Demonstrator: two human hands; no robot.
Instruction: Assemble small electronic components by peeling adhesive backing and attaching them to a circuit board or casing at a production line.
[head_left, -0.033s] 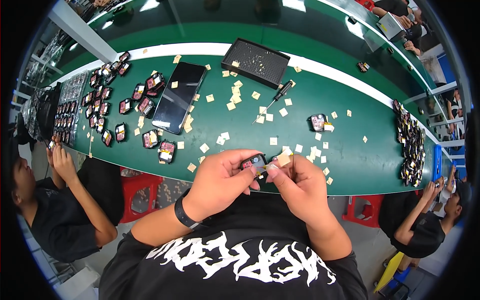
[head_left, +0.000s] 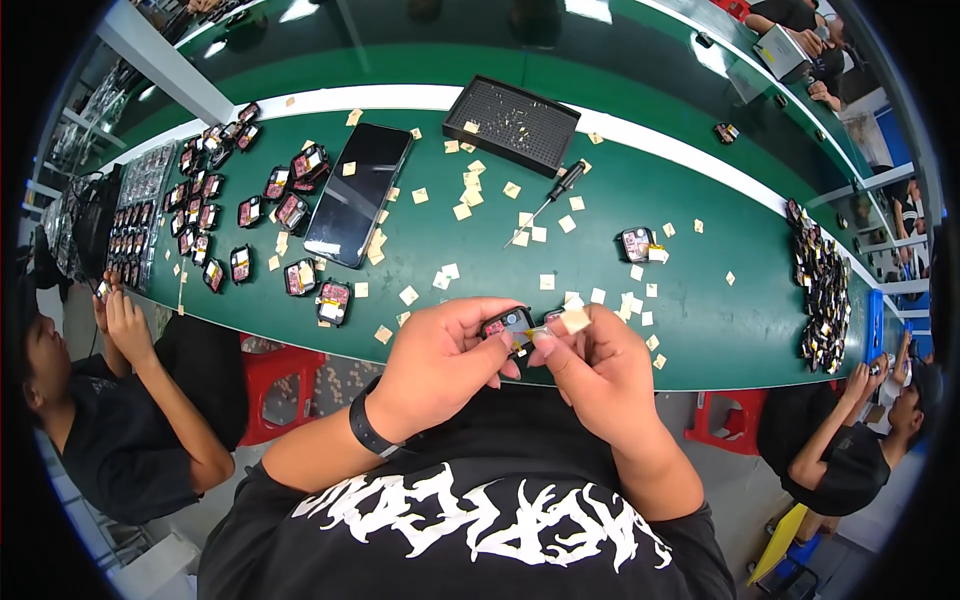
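Both hands (head_left: pixel 440 365) (head_left: pixel 600 375) pinching small black module (head_left: pixel 508 322) by its edges, peeling tan sticker (head_left: pixel 575 320); looking light, rigid, fragile.

A small black module (head_left: pixel 508 324) with a reddish face sits pinched at the near desk (head_left: pixel 700 330) edge, tilted up, a tan paper square (head_left: pixel 575 320) pressed just beside it.

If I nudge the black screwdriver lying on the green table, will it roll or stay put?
The screwdriver has a round-looking handle and a thin shaft, so it would probably roll sideways. It lies flat on the smooth green table, with little to stop it but the small paper squares. It looks small and probably light; a gentle push should move it.
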